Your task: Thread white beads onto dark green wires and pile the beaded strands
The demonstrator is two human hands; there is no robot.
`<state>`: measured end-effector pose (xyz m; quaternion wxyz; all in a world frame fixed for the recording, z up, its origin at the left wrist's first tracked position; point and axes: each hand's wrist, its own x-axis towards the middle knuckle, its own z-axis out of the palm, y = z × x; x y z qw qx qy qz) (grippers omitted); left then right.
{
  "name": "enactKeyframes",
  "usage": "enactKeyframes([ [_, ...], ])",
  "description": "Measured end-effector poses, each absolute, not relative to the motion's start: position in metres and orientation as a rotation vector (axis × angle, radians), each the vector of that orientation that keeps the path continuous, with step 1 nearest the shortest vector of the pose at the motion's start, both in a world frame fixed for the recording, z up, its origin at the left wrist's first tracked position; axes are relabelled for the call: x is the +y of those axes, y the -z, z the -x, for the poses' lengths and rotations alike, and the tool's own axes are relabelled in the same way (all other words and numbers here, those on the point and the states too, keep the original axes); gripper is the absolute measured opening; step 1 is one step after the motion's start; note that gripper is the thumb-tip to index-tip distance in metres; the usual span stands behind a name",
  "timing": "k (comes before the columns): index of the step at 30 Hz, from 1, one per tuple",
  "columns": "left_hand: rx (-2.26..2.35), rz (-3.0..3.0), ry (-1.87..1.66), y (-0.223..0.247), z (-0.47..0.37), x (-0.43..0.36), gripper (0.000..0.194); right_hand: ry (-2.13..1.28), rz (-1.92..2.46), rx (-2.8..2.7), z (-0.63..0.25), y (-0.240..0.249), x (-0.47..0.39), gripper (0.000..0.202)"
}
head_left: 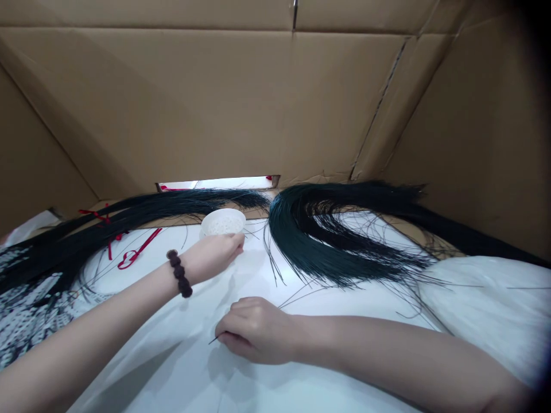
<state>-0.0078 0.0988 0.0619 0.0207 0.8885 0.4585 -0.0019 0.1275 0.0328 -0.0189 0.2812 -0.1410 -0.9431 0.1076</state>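
Strand [212, 340]: one, dark, thin; at mid-desk [185, 390], pinched in the curled right hand [253, 332], tip slanting leftward toward the near edge. Bowl [204, 226]: white, beyond, toward the far edge. Left hand [215, 257]: bent, nearer the bowl; any grip cannot be told.

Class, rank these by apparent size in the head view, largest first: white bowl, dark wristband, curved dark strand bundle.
1. Curved dark strand bundle
2. White bowl
3. Dark wristband
The left hand partly hides the bowl.
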Motion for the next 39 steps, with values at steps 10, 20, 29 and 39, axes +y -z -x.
enactKeyframes([
  [10, 1.579, -2.494, -0.016, -0.052, 0.032, 0.184, 0.013, -0.311, 0.390, -2.526, -0.128, 0.020, 0.032, 0.020],
  [20, 1.578, -2.249, -0.177, -0.051, 0.030, 0.188, 0.005, -0.378, 0.403, -2.576, -0.128, 0.019, 0.034, 0.014],
  [29, 1.418, -1.939, -0.346, -0.055, 0.053, 0.197, 0.015, -0.411, 0.412, -2.556, -0.127, 0.021, 0.034, 0.013],
  [39, 1.322, -1.760, -0.415, -0.061, 0.058, 0.191, 0.015, -0.437, 0.410, -2.560, -0.129, 0.021, 0.034, 0.014],
])
